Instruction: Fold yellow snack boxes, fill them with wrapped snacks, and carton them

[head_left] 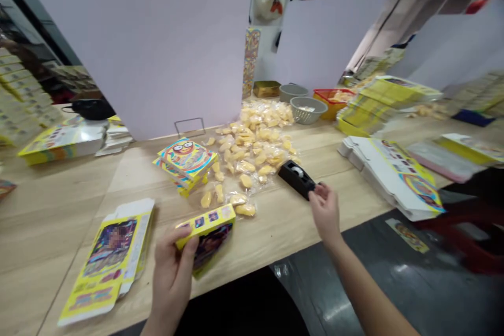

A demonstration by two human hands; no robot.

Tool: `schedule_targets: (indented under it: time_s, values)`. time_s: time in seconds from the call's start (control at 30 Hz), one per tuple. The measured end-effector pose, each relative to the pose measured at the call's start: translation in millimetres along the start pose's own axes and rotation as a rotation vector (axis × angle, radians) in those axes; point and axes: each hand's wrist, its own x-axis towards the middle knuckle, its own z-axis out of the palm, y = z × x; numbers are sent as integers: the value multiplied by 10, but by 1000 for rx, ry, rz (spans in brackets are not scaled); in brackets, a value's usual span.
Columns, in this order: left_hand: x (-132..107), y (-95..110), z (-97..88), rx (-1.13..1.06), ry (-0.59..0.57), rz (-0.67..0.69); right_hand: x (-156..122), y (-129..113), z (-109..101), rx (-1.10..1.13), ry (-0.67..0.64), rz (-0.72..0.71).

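Observation:
My left hand (pixel 173 262) grips a yellow printed box (pixel 212 239) by its left end, thumb and fingers on its edges, above the table's front edge. At the near end of a black tape dispenser (pixel 297 178), my right hand (pixel 325 207) has its fingers closed in a pinch; whatever lies between the fingertips is too small to make out. Behind the box lies a heap of yellow pieces in clear wrappers (pixel 255 147). Two or more finished-looking boxes (pixel 187 160) are stacked left of the heap. A flattened yellow carton (pixel 108 262) rests left of my left hand.
White panels (pixel 157 47) stand across the back of the wooden table (pixel 252 244). Grey baskets (pixel 309 110) and a red-rimmed yellow basket (pixel 333 102) sit behind the heap. To the right are flat cartons (pixel 394 173) and a stack of yellow boxes (pixel 378 105).

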Motion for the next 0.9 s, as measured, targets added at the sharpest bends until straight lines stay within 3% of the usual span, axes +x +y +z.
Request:
schedule_targets:
  time_s: [0.07, 0.17, 0.3, 0.4, 0.5, 0.63, 0.77, 0.83, 0.9]
  values:
    - [10, -85, 11, 23, -2, 96, 465, 124, -190, -38, 19, 142]
    - [-2, -187, 44, 122, -44, 184, 971, 168, -362, -37, -229, 307]
    - [-13, -245, 49, 169, -64, 211, 1214, 132, -373, -2, -510, 449]
    - [3, -235, 46, 203, -68, 227, 1143, 175, -382, 69, -543, 456]
    - [37, -171, 63, 207, -59, 248, 979, 283, -439, 191, -485, 423]
    - [117, -7, 93, 168, -99, 292, 779, 433, -421, 279, -309, 388]
    - [167, 152, 92, 199, -6, 354, 530, 492, -234, 264, -69, 312]
    - [160, 207, 82, 216, 57, 348, 320, 427, -133, 241, 18, 254]
    - [138, 241, 76, 255, 91, 354, 48, 252, -51, 222, 23, 204]
